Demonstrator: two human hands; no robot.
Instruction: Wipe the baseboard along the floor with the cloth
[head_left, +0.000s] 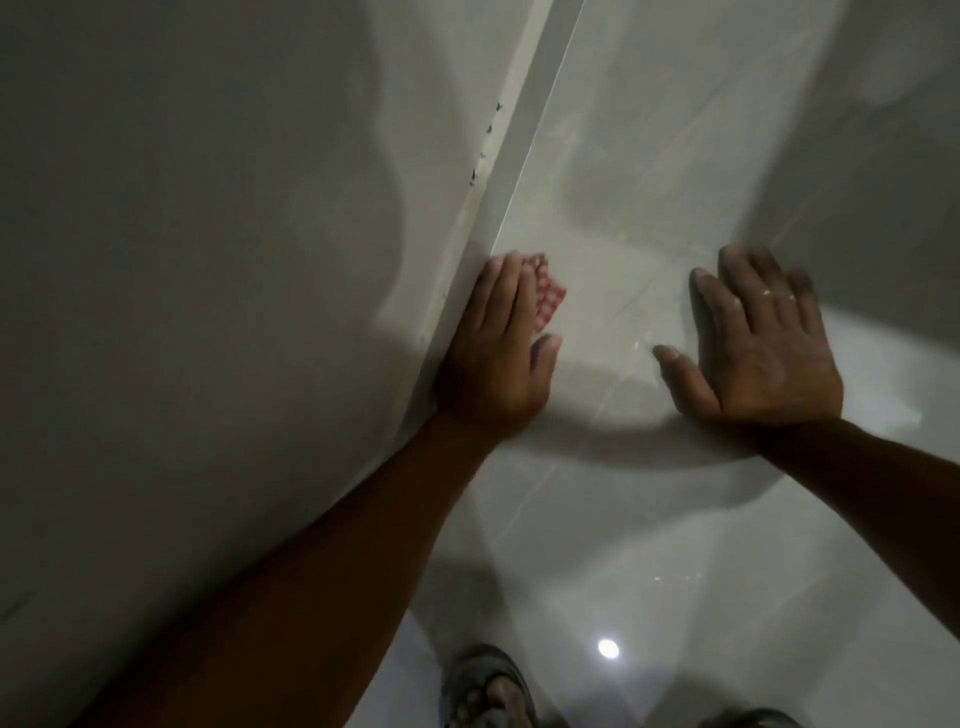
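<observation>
wall (182, 260): plain pale surface filling the 9 o'clock side, shadowed, with a lighter patch near the centre.
dark marks (122, 143): a short row of small specks at 12 o'clock, on the wall's lower edge.
floor (649, 156): glossy pale tiles from 1 to 5 o'clock.
light reflection (608, 648): round bright spot at 6 o'clock.
sandal (485, 686): grey, on a foot at 6 o'clock, partly cut off.

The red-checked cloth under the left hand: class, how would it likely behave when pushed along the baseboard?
The cloth looks thin and bunched, so probably floppy and light. Pinned by the left hand, it should slide easily along the glossy baseboard, perhaps bunching further.
</observation>
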